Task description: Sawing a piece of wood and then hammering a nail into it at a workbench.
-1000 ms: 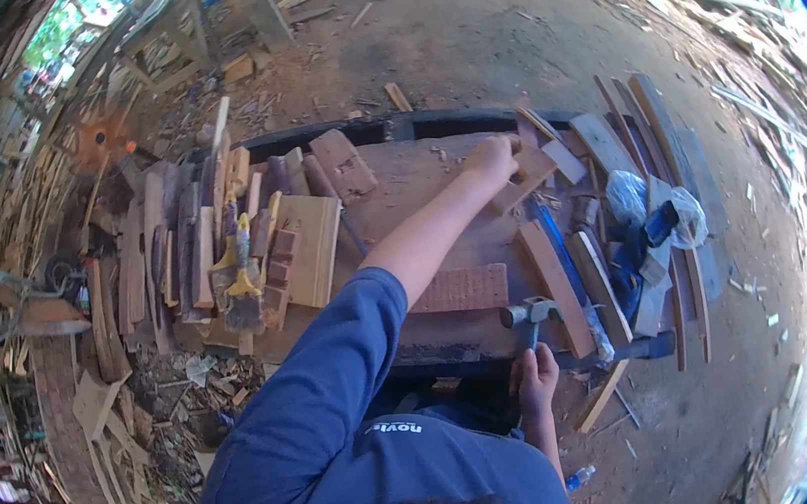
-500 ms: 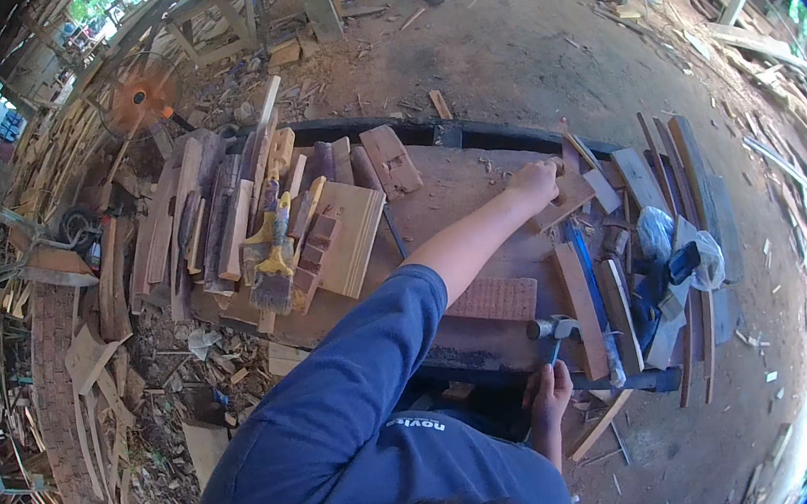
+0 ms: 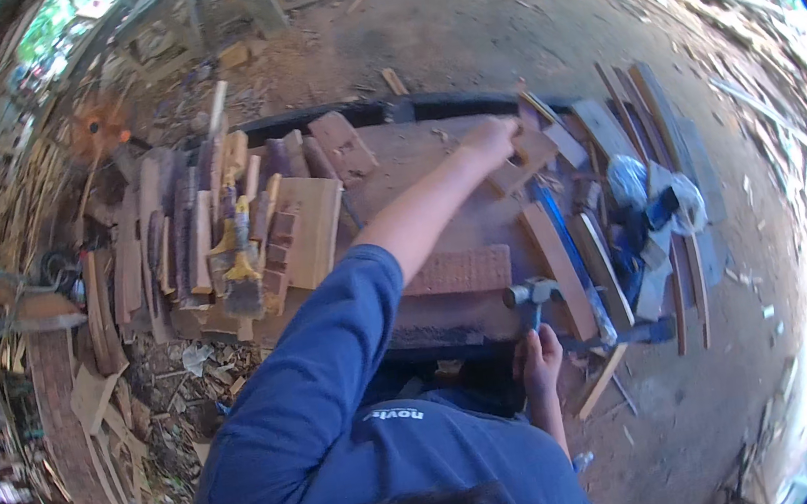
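Note:
My left arm stretches over the low bench (image 3: pixel 412 160), and my left hand (image 3: pixel 494 143) is closed at the near-left edge of a short wooden block (image 3: pixel 534 150). A dark notch or hole shows in the block beside my fingertips; the fingers themselves are partly hidden. Lower down, at the bench's front edge, my right hand (image 3: pixel 540 361) grips the handle of a hammer (image 3: pixel 532 293), its metal head pointing up and away from me. Just left of the hammer head lies a reddish-brown wooden block (image 3: pixel 456 271) with a pitted face.
Stacked boards and offcuts (image 3: pixel 159 232) fill the bench's left end, with a yellow-handled tool (image 3: pixel 242 264) on them. At the right are wood strips (image 3: pixel 555 258), a blue bar-like tool (image 3: pixel 564 232) and a plastic bag (image 3: pixel 688 202). An orange fan (image 3: pixel 96 128) stands back left.
The whole view has shifted, so the bench appears higher and farther left. My left hand stays at the block. The hammer in my right hand has moved slightly right, closer to the wood strips.

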`<state>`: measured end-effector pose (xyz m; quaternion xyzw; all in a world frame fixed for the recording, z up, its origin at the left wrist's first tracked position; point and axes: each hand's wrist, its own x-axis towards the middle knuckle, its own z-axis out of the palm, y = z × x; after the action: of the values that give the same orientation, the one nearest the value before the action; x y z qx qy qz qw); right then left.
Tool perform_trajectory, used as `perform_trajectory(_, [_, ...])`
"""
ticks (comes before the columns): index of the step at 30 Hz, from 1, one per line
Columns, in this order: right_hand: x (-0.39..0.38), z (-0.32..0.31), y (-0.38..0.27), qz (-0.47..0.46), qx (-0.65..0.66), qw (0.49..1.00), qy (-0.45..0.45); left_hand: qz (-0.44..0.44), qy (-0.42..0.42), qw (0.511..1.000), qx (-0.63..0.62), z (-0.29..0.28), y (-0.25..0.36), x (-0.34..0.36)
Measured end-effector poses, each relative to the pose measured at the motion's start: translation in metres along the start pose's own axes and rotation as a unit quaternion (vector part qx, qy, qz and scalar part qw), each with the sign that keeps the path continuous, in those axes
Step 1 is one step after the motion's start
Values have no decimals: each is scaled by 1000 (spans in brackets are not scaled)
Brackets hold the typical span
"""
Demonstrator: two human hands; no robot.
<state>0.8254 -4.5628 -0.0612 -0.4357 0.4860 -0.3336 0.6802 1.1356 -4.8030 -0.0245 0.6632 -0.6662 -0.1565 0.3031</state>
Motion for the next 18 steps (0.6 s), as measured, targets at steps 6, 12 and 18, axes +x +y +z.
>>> perform_trajectory(6, [0,1,-1,8,48,999,-19,51,-8,998,43,-7,-8,-1])
perform_trajectory(12, [1,0,1,31,31,999,-11,8,-37,998,54,-7,-6,-1])
perform_trajectory(18, [2,-2,4,-3,-8,1000,-19,-3,-30,999,17,-14,9,-8])
